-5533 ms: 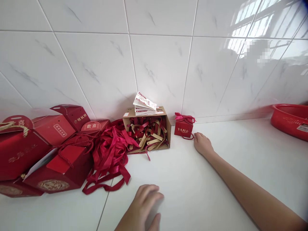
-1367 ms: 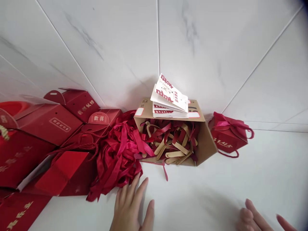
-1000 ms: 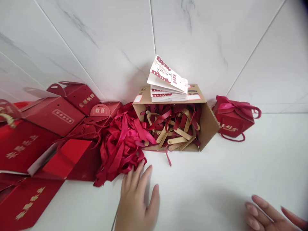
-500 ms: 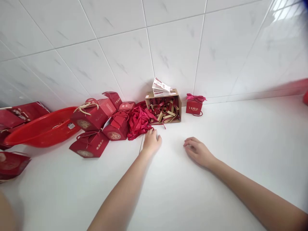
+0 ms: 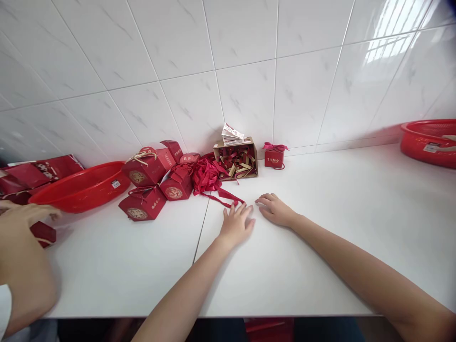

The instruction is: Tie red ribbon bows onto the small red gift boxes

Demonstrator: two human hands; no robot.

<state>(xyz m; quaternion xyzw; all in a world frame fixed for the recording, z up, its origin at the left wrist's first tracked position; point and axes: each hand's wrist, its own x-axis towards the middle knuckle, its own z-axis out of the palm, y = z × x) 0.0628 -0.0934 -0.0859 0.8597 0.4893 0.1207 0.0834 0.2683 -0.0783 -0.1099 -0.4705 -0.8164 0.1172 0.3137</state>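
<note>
My left hand [image 5: 237,225] rests on the white tabletop, fingers spread. Its fingertips touch a strip of red ribbon [image 5: 226,194] that trails out of a crumpled ribbon pile [image 5: 205,175]. To the right, my right hand [image 5: 276,210] lies on the table with its fingers loosely stretched, holding nothing visible. Behind the hands, an open cardboard box [image 5: 253,161] tipped on its side shows red and tan strips. On top of it sits a stack of printed white cards [image 5: 233,135]. A small red gift box [image 5: 274,157] with a pink bow stands beside it.
Several red gift boxes [image 5: 142,204] are piled left of the ribbon. Beyond them is a red plastic basin [image 5: 81,185], and another red basin [image 5: 427,142] is at the far right. Another person's arm [image 5: 24,256] reaches in from the left. A tiled wall [image 5: 245,95] backs the table.
My left hand has come back from the ribbon pile, and a ribbon strip now stretches out toward it. The view has shifted, bringing in the right basin and the other person's arm.
</note>
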